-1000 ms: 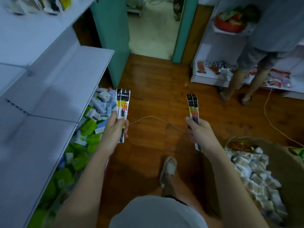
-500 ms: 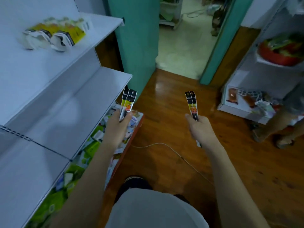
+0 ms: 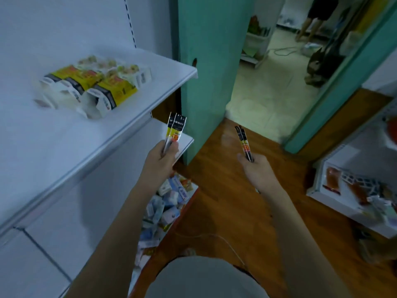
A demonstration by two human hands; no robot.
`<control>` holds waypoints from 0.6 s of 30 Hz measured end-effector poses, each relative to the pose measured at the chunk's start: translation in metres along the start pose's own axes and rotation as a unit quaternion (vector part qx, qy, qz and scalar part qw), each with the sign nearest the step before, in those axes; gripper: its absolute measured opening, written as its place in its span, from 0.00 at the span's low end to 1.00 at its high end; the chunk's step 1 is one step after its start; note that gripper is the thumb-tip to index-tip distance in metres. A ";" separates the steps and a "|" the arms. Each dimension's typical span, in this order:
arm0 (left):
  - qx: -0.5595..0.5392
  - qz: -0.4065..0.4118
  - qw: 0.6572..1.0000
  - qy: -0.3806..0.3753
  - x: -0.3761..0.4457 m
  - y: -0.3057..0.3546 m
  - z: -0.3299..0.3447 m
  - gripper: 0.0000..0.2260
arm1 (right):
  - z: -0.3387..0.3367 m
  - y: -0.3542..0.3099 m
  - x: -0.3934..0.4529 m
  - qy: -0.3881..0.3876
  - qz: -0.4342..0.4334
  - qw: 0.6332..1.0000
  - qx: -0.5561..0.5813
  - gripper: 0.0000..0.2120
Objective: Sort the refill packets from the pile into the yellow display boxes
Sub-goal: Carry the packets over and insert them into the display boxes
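Note:
My left hand (image 3: 160,159) grips two long narrow refill packets (image 3: 175,130), black at the top and yellow below, held upright beside the shelf edge. My right hand (image 3: 256,171) holds two more of the same refill packets (image 3: 245,143) upright over the wooden floor. Several yellow display boxes (image 3: 103,87) with white open fronts lie on the upper white shelf (image 3: 64,143), up and left of my left hand. Behind them sit more pale packs, blurred.
A lower white shelf (image 3: 184,140) juts out behind my left hand. A floor bin of small blue and white packs (image 3: 167,203) lies below. A teal door frame (image 3: 206,61) opens ahead; a person's legs (image 3: 311,24) stand beyond. Another white rack (image 3: 354,190) stands at right.
The view has lifted from the floor toward the upper shelf, bringing the yellow boxes closer and more central. Both hands have kept their packets and risen with it.

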State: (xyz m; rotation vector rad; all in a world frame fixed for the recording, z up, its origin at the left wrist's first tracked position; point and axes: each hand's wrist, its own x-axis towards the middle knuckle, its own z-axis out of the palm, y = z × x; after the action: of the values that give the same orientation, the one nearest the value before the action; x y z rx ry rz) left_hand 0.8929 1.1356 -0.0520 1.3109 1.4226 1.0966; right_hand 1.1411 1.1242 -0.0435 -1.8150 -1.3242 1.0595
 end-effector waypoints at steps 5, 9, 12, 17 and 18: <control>-0.080 0.031 0.996 -0.015 0.067 0.049 -0.029 0.11 | 0.010 -0.060 0.070 -0.006 -0.047 0.999 -0.002 0.15; -0.101 0.086 0.991 -0.001 0.109 0.086 -0.052 0.11 | 0.021 -0.119 0.119 -0.020 -0.113 0.993 0.020 0.14; -0.105 0.110 0.987 0.059 0.137 0.107 -0.069 0.11 | 0.039 -0.165 0.149 -0.060 -0.184 0.981 0.021 0.16; -0.036 0.159 0.973 0.161 0.167 0.127 -0.096 0.08 | 0.076 -0.227 0.195 -0.159 -0.230 0.955 0.098 0.12; -0.024 0.160 0.969 0.184 0.172 0.128 -0.100 0.07 | 0.083 -0.237 0.203 -0.186 -0.232 0.947 0.120 0.11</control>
State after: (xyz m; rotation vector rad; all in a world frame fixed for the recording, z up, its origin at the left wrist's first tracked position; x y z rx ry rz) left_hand 0.8148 1.3094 0.0872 1.3840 1.4651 1.6488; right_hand 0.9971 1.3887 0.0733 -1.0787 -1.6540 1.2633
